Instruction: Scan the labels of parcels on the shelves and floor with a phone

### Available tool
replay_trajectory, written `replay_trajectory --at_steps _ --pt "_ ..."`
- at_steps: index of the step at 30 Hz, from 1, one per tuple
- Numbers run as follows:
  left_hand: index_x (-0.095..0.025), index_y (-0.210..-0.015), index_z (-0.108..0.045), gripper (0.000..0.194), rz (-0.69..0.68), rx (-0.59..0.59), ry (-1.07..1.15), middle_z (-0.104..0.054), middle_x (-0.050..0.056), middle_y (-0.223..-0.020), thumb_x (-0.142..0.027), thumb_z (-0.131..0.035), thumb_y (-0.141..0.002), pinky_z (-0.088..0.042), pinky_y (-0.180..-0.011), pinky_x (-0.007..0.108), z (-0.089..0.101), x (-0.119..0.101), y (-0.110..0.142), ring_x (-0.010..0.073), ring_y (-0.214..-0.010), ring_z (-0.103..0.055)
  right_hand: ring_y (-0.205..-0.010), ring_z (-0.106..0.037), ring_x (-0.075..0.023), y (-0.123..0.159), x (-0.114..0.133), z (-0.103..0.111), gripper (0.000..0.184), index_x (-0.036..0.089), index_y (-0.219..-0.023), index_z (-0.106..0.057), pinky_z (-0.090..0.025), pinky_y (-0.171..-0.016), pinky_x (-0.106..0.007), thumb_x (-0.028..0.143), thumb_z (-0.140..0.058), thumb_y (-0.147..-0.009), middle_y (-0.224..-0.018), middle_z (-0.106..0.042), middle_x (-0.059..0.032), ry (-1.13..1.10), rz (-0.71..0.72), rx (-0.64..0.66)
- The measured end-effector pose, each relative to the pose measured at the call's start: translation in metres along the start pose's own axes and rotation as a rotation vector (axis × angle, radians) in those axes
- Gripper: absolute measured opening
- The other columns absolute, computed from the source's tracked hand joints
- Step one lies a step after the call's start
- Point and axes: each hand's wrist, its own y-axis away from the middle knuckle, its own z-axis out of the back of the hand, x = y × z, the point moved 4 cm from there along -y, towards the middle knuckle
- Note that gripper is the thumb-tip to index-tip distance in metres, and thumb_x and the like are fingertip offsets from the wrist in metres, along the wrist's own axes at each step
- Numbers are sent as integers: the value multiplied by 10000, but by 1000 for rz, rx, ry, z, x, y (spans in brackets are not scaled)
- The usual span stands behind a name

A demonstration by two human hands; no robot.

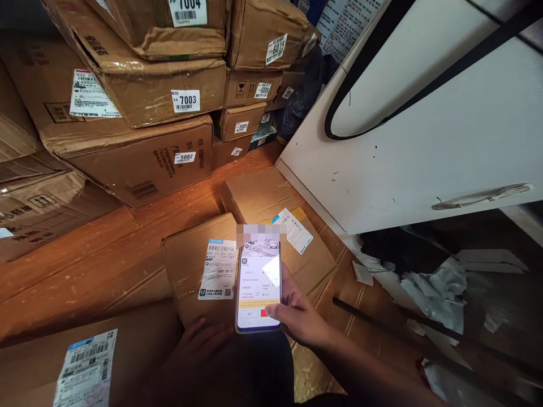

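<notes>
In my right hand (297, 311) is a smartphone (258, 288) with its lit screen facing up, the thumb over a red button at the bottom. My left hand (199, 342) lies in shadow with fingers stretched along the near edge of a cardboard box (182, 271). That box carries a white shipping label (217, 268), partly covered by the phone. Behind the phone sits a second carton (263, 192), with another label (297, 229) near it. At lower left is a large, dim box (139, 328) with its own label (87, 367).
Numbered cartons (144, 164) are stacked along the back on the wooden floor (127, 232). A white panel (424, 141) with a black-edged opening stands at right. Below it lie crumpled plastic (436, 291) and a dark bar (382, 325).
</notes>
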Motion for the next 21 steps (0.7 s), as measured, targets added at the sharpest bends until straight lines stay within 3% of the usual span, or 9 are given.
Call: replay_trajectory --at_steps 21 --pt "-237 -1011 -691 298 -7 -76 13 -728 -59 -945 -307 -402 -989 -83 -1197 269 10 -2 -13 83 -1002 -526 -1014 -668 -258 -2 1 -2 566 287 -1174 -406 -518 -851 -451 247 -716 -703 -1177 -667 -45 18 7 36"
